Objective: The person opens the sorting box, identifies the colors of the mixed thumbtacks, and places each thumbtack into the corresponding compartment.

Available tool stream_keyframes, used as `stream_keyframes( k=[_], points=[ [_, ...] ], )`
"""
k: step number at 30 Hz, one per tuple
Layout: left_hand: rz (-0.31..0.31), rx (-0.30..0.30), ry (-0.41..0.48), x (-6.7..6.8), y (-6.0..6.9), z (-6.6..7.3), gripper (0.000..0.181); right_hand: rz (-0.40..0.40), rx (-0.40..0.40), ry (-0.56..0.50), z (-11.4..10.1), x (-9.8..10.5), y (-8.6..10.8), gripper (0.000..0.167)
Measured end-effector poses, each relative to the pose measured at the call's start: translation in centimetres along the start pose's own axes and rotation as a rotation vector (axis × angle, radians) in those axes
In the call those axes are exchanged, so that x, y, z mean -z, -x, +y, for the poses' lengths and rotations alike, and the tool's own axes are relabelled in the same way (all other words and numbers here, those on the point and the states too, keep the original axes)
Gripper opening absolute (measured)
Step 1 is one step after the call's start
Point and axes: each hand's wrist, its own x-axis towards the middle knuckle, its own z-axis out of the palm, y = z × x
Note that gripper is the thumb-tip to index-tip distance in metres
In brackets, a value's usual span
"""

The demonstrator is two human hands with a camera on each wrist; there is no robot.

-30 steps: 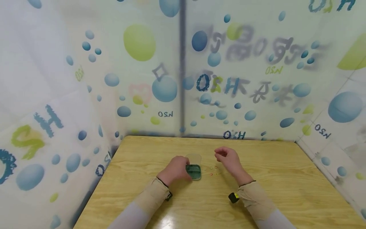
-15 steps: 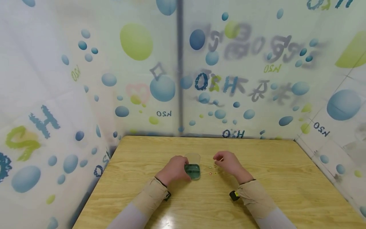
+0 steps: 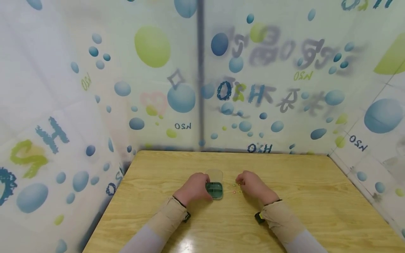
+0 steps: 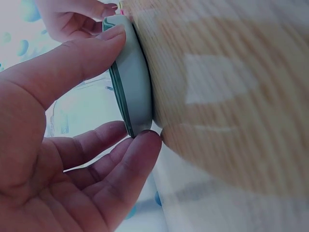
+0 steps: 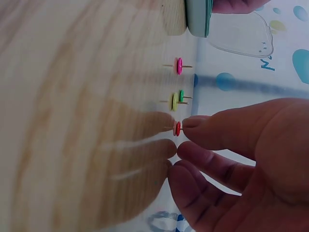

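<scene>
Since a second ago the right hand has come down to the tabletop among the tacks, while the left hand has stayed at the box. The left thumb presses one side of the box and the fingers the other, holding it where it sits. The right hand is bent palm inward, with a narrow gap between thumb and forefinger at the red tack; whether it grips the tack I cannot tell. Both forearms reach in from the near edge, a strap round each wrist.

The table is pale wood grain, glossy enough to mirror the fingers. Whitish sheets printed with blue and green bubbles surround it.

The box is green with rounded corners and crossing dividers, its clear lid open on the far side. Right of it, the pink tack, yellow tack, green tack and red tack stand pins up.
</scene>
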Motion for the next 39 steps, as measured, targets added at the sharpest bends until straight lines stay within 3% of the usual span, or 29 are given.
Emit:
stream_keyframes(
  k=[16,30,39],
  points=[
    [0.013,-0.006,0.014,0.16,0.36,0.34,0.057,0.014,0.012,0.079,-0.34,-0.19,0.11,0.017],
    [0.018,0.004,-0.023,-0.35,-0.03,-0.15,0.056,0.031,-0.03,0.092,-0.38,-0.25,0.27,0.013],
    [0.024,-0.009,-0.015,-0.3,0.11,-0.14,0.056,0.065,-0.036,0.117,-0.07,-0.37,0.23,0.02]
  ],
)
